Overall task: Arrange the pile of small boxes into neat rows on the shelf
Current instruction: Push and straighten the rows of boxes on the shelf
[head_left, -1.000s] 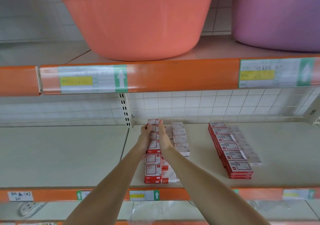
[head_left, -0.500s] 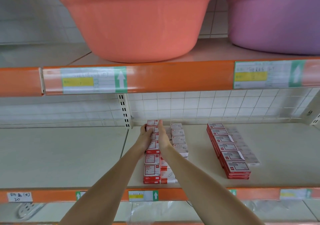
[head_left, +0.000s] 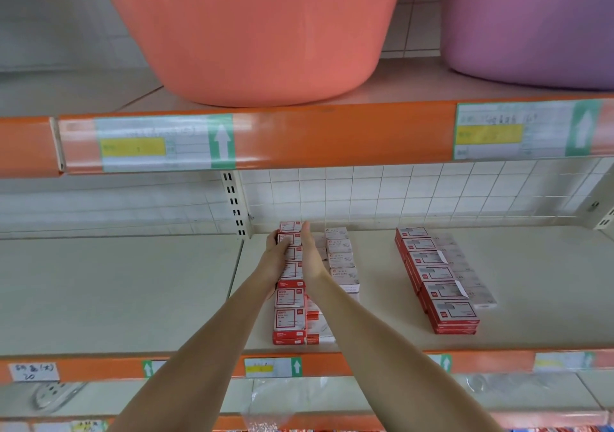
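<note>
Item 1, nearest: orange shelf lip [head_left: 382,363] with price tags, at 6 o'clock below my forearms.

Item 2: shelf [head_left: 133,292], pale board, carrying all stock listed here.

Item 3: red box row [head_left: 288,312], running from the lip toward 12 o'clock, stacked two or more high at the front. A second, paler row [head_left: 340,259] lies just beside it at 3 o'clock, partly hidden by my right forearm.

Item 4: my left hand [head_left: 274,259], fingers curled against the left flank of the red row near its far end; my right hand [head_left: 310,259], fingers straight, flat against the right flank. Both press inward; neither lifts a box.

Item 5: separate double row [head_left: 435,278], well apart at 2 o'clock, already straight.

Item 6, farthest: wire grid backing [head_left: 398,192]; above, an orange basin [head_left: 259,33] and a purple basin [head_left: 538,26].

Step judged: squaring the far end of the red row. Next move likely calls for sliding both hands toward 6 o'clock, keeping even pressure so the stack does not topple.
</note>
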The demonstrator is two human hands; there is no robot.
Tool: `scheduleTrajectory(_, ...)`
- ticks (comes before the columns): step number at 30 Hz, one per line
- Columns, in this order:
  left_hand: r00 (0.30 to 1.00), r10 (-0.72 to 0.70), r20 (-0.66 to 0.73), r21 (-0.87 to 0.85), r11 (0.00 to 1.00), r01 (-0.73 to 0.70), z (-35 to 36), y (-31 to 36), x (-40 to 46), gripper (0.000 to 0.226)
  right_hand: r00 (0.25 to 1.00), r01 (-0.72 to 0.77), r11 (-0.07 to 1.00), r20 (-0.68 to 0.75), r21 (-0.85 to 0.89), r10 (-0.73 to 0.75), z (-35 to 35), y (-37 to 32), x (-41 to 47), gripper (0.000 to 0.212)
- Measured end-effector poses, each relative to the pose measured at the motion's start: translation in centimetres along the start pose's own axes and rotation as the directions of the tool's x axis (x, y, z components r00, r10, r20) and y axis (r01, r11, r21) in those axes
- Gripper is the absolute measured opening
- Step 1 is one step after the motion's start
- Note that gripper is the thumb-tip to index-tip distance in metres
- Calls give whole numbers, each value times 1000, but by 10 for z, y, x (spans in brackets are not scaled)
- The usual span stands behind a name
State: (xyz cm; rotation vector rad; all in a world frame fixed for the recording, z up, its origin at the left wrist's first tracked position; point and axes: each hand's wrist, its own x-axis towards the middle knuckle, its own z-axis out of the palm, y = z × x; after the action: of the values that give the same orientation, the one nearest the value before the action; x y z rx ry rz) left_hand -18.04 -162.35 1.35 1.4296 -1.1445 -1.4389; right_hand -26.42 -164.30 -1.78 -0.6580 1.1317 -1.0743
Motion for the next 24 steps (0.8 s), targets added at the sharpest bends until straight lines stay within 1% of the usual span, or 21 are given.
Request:
scheduleTrajectory(3, 1000, 4, 1, 20, 1000, -4, -1, 0, 0, 38, 1000, 14, 1000, 1, -9, -14, -1, -1, -2, 106)
scheduleTrajectory(5, 1000, 0, 4, 15, 1000, 0, -1, 0, -1, 34, 1000, -3, 1000, -6, -10, 3, -2, 1, 2, 114)
scheduleTrajectory(7, 1000, -8, 9, 8, 1000, 8, -2, 1, -1, 31, 1000, -8, 1000, -10, -29, 8, -3, 4, 10, 115)
scheduleTrajectory(10, 999, 16, 52, -28, 1000, -14, -2, 7, -5, 40, 1000, -20, 999, -14, -49, 20, -9, 8, 20, 111)
scheduleTrajectory(13, 989, 80, 125, -132, 989, -63, -3, 8, -15, 42, 1000, -13, 999, -8, -45, 13, -13, 11, 17, 111)
scheduleTrajectory(16, 982, 58, 180, -211, 977, -19, -6, -4, -22, 49, 1000, -15, 999, 6, -28, 15, -14, 17, 3, 107)
scheduleTrajectory(19, 985, 35, 167, -212, 977, 2, -6, -17, -20, 49, 999, 1, 999, 38, -44, 1, -11, 19, -8, 100)
scheduleTrajectory(20, 985, 33, 167, -216, 976, 4, -6, -20, -19, 53, 999, 11, 999, 47, -47, -9, -8, 18, -11, 100)
scheduleTrajectory(22, 982, 19, 188, -239, 971, 27, -6, -24, -14, 66, 999, 15, 999, 49, -35, -13, -5, 20, -10, 100)
scheduleTrajectory(24, 984, 20, 179, -248, 968, 26, -7, -27, -10, 69, 999, 20, 999, 36, -26, -19, -1, 22, -9, 101)
